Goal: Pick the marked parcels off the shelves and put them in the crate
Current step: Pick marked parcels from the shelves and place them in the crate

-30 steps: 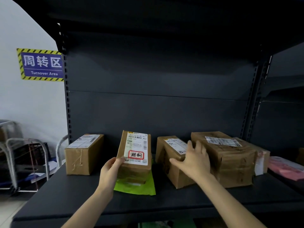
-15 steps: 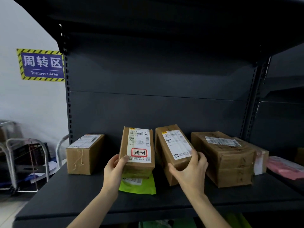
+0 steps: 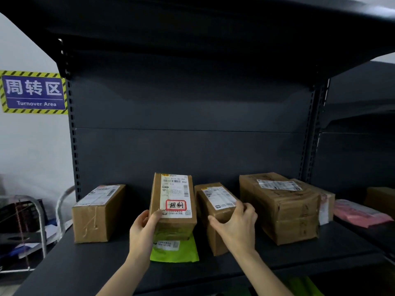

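Marked parcel (image 3: 173, 201), red-stamped label, stood tilted on the shelf (image 3: 85, 263), left hand (image 3: 143, 229) grasping its lower corner; right hand (image 3: 235, 225) curled round the plain box (image 3: 215, 201) at the parcel's 3 o'clock; crate not in view; judged: picking begun, carrying and crating remained.

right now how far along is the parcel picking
Nothing looks done; no crate in view. In hand: left hand grips the red-stamped box over a green mailer; right hand holds the unstamped box beside it. Left: crate the stamped one, check the rest.
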`<state>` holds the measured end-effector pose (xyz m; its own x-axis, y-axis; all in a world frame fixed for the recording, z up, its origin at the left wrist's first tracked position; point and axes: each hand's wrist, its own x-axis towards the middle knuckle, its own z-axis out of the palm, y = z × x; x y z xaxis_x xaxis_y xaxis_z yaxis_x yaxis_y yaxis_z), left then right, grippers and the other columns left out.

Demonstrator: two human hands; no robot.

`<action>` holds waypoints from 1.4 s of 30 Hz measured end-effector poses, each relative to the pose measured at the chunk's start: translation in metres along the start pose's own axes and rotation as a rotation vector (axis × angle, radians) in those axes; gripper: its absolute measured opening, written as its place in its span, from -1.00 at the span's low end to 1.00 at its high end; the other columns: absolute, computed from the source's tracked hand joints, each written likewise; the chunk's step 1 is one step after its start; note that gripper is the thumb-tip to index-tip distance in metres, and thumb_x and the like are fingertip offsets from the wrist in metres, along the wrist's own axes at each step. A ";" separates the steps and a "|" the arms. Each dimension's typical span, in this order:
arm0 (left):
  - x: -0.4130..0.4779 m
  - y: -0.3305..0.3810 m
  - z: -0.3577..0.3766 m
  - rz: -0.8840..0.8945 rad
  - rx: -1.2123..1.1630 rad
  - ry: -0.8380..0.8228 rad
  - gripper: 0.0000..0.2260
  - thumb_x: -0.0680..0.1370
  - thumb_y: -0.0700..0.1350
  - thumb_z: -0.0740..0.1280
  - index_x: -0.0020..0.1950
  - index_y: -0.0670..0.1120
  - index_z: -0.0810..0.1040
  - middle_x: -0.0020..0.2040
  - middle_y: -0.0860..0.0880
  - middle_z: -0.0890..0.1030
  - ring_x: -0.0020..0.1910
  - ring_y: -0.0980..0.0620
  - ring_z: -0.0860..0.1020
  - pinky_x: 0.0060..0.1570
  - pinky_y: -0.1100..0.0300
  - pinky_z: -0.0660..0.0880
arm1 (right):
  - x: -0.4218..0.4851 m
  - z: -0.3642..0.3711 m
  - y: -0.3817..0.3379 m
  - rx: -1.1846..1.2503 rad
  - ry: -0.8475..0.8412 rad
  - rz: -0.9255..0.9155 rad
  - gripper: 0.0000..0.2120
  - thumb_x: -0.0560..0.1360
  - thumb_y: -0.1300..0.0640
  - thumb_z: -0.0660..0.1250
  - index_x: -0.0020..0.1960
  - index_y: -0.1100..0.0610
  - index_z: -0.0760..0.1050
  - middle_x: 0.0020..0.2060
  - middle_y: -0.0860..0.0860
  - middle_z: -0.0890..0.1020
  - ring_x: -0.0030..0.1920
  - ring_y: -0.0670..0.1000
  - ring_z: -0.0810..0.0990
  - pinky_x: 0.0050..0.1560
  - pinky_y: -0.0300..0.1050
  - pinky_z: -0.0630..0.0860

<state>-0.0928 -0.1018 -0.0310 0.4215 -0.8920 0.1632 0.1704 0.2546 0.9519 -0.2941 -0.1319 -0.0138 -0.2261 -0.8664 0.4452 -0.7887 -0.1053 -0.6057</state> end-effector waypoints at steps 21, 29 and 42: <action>-0.080 0.050 0.209 0.146 -0.123 0.127 -0.96 0.54 -0.05 0.31 -0.10 0.03 0.52 -0.05 -0.02 0.62 -0.06 0.03 0.57 0.01 0.09 0.48 | 0.134 -0.150 0.185 0.131 0.007 -0.104 -0.60 0.56 0.09 0.23 0.35 0.20 0.40 0.31 0.18 0.43 0.32 0.13 0.39 0.28 -0.15 0.24; -0.112 0.001 0.285 0.004 -0.134 0.235 -0.63 0.50 0.09 0.32 0.26 0.01 0.44 0.17 -0.07 0.56 0.18 -0.08 0.51 0.30 -0.08 0.39 | 0.179 -0.146 0.213 0.326 -0.381 -0.028 -0.59 0.60 -0.01 0.12 0.34 0.21 0.40 0.29 0.13 0.47 0.31 0.12 0.40 0.19 -0.15 0.30; -0.127 -0.005 0.257 0.113 -0.065 0.316 -0.79 0.55 -0.11 0.28 0.19 0.01 0.51 -0.03 -0.01 0.63 -0.04 0.01 0.58 -0.15 0.14 0.48 | 0.121 -0.147 0.252 0.669 -0.279 -0.033 -0.61 0.54 0.19 0.24 0.34 0.15 0.29 0.08 0.01 0.47 0.10 -0.01 0.42 0.14 -0.11 0.40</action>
<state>-0.3761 -0.0855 0.0099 0.6943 -0.6996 0.1689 0.1588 0.3779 0.9121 -0.6042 -0.1918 -0.0157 0.0165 -0.9406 0.3390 -0.2541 -0.3319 -0.9084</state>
